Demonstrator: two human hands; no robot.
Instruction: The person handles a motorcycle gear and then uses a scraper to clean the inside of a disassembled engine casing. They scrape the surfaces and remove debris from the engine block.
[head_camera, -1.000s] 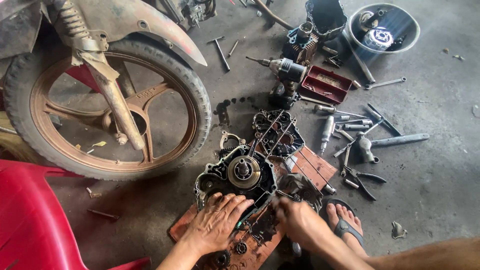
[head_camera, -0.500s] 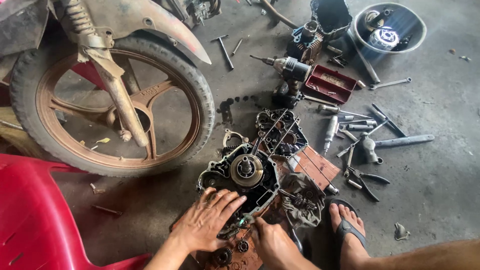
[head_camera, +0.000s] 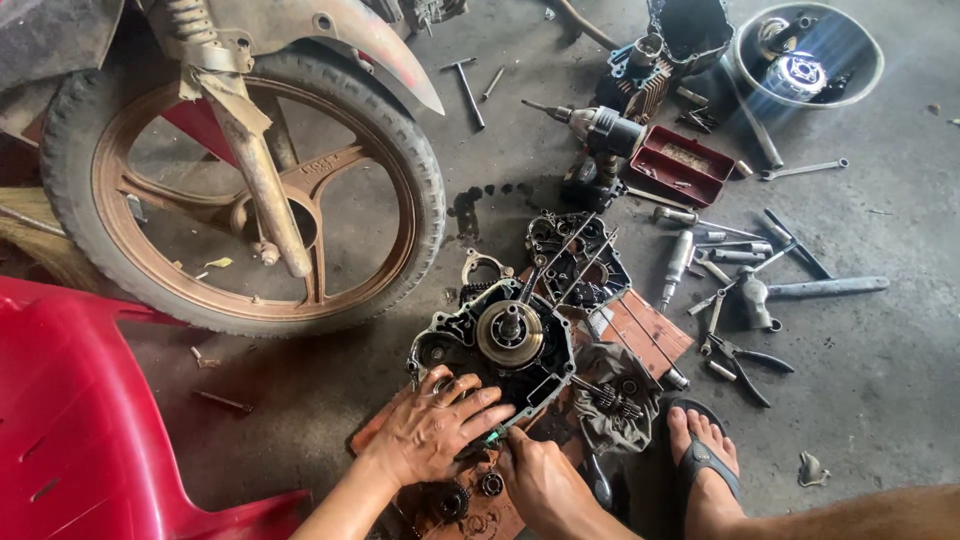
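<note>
A: Since a second ago the right hand (head_camera: 545, 480) has slid down and to the left, off the crankcase's right edge, so it now sits low, just below the left hand (head_camera: 435, 430); the left one has hardly shifted

B: Where's the engine crankcase (head_camera: 500, 345) itself?

A: On the concrete floor (head_camera: 880, 380), partly over a red-brown board (head_camera: 640, 330), just right of the motorcycle's front wheel (head_camera: 240, 190). Its round clutch hub faces up

B: And the grips?

A: The left hand lies flat, fingers spread, pressing on the lower left corner of the crankcase, grasping nothing. The right is curled at the case's lower edge, thumb and fingers pinched near a small greenish piece; I cannot tell whether it really holds it

B: What's around?

A: A second case half (head_camera: 575, 255) lies just beyond, a cordless impact driver (head_camera: 600, 130) and a red parts tray (head_camera: 680, 165) further up, spanners and pliers (head_camera: 745, 360) scattered to the right, a bowl of parts (head_camera: 810, 55) at the top. A sandalled foot (head_camera: 705, 450) rests right of the hands, and a red plastic chair (head_camera: 90, 420) stands on the left
</note>
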